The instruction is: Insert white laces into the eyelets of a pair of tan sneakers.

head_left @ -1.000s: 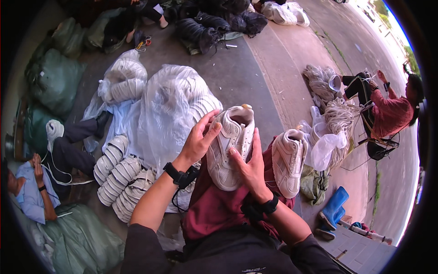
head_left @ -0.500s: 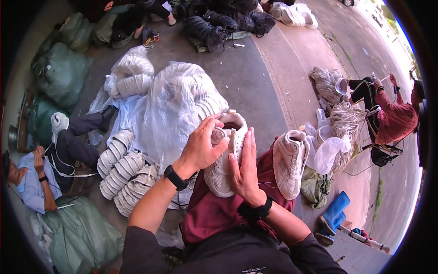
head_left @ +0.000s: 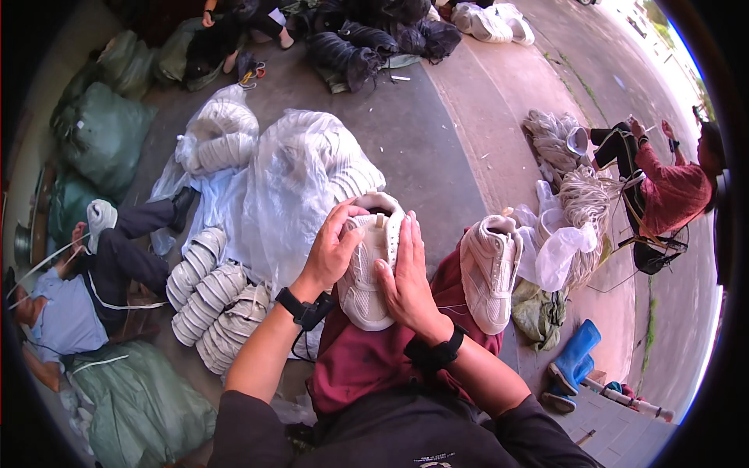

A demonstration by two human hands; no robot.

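A cream-white shoe (head_left: 367, 300) stands on my maroon-trousered left thigh (head_left: 355, 351), its toe toward me and its open collar away. My left hand (head_left: 331, 246) grips its left side, fingers at the collar and thumb near the tongue. Along the other side my right hand (head_left: 407, 273) lies flat with fingers straight, palm and thumb against the upper, not wrapped round it. A second cream-white shoe (head_left: 491, 273) rests at my right knee, apart from both hands. No laces show threaded through the eyelets I can see. The shoe's inside is mostly hidden.
Stacked pale shoe parts (head_left: 211, 300) and plastic-wrapped bundles (head_left: 312, 164) lie ahead to the left. Pale cord bundles (head_left: 585, 199) and blue boots (head_left: 573, 355) are at right. Green sacks (head_left: 140, 398) line the left. Seated people work with cords on both sides.
The shoe has tipped so more of its front faces me, and my left fingers have shifted along its collar. The person at left has moved their arms apart, drawing a white cord.
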